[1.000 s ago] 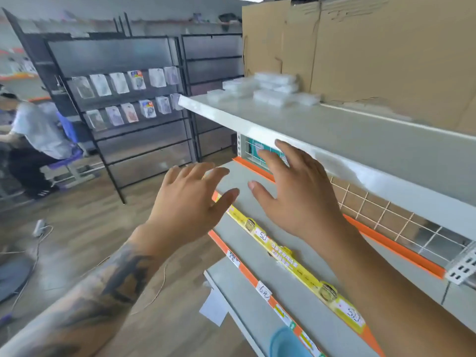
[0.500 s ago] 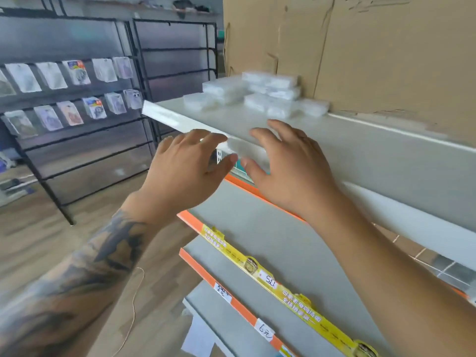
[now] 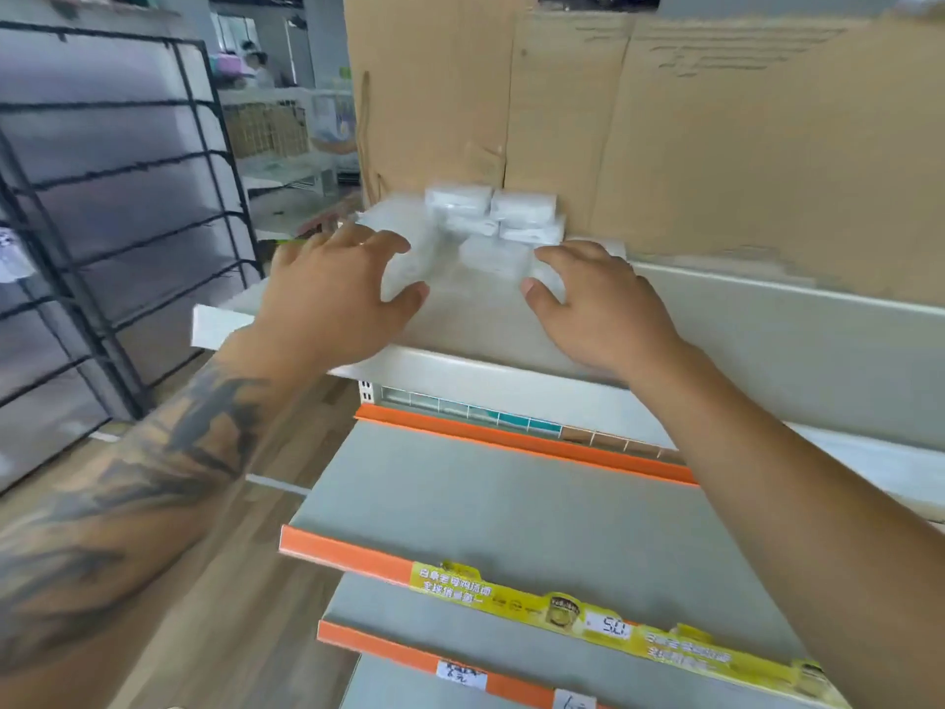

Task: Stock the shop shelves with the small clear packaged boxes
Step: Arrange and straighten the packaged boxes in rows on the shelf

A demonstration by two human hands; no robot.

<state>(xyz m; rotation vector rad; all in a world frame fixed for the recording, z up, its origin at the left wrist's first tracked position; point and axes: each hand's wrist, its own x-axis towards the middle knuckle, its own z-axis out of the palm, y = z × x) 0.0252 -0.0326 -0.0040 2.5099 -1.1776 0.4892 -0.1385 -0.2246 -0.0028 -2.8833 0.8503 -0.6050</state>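
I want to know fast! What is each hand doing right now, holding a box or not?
Left hand: open, fingers spread, holding nothing, beside the clear boxes.
Right hand: open, holding nothing, on the boxes' other side.

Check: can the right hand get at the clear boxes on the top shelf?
Probably yes. The right hand is open over the top shelf, beside the clear boxes, nothing between them.

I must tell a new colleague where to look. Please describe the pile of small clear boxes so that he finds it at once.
Look at the white top shelf in front of the big brown cardboard sheet. The small clear boxes are piled there against the cardboard, between the left hand and right hand. The orange-edged shelves below hold no such boxes.
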